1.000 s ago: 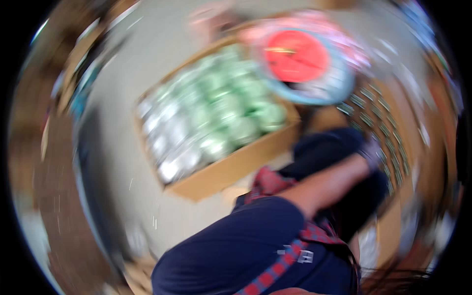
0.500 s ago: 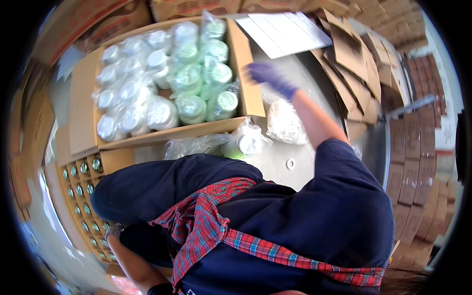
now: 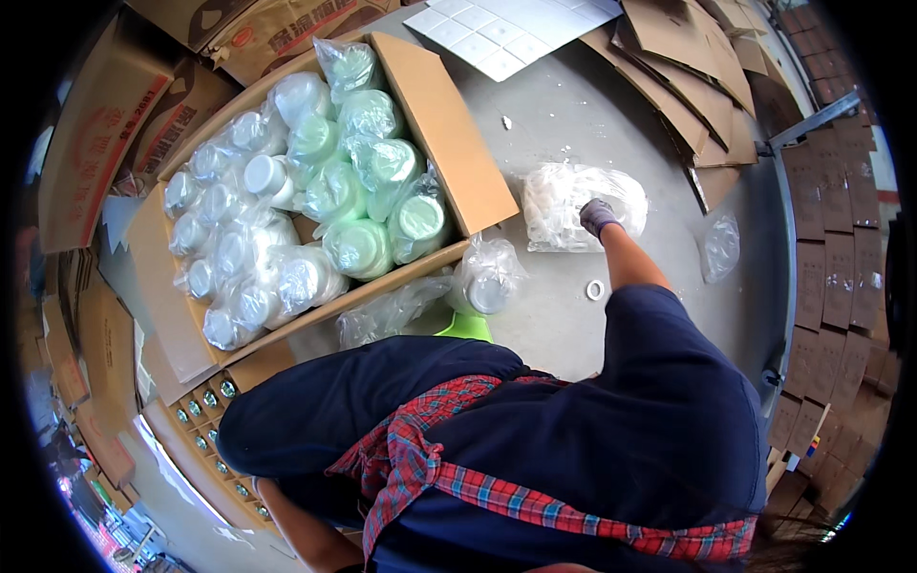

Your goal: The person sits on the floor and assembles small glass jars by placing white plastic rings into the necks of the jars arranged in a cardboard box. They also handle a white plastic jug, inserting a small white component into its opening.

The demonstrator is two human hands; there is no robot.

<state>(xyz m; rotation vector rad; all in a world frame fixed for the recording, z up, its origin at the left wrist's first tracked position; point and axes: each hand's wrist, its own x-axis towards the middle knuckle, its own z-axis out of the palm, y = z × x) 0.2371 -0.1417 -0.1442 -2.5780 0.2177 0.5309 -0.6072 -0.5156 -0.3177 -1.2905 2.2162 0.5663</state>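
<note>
My right hand point(image 3: 599, 218), in a purple glove, rests on a clear plastic bag point(image 3: 554, 215) of white pieces on the floor. Its fingers look curled in; what they pinch cannot be made out. A white ring point(image 3: 595, 289) lies just below the bag. My left forearm point(image 3: 304, 527) passes beside my bent leg, and that hand is hidden behind the leg. Beyond my knee stands an open carton point(image 3: 458, 143) of white and pale green lidded containers point(image 3: 334, 191) wrapped in clear plastic. One bagged white-lidded container point(image 3: 486, 290) sits outside its near corner.
A divided box point(image 3: 205, 406) with shiny round tops stands by my left knee. Flattened cardboard point(image 3: 678, 86) leans at the far right, near a white panel point(image 3: 506, 33). Stacked brown boxes point(image 3: 826, 286) line the right side. A crumpled plastic bag point(image 3: 719, 248) lies on the floor.
My right hand has moved from beside the carton's right flap, down and right onto the bag of white pieces. The view has shifted, and my left hand has gone out of sight.
</note>
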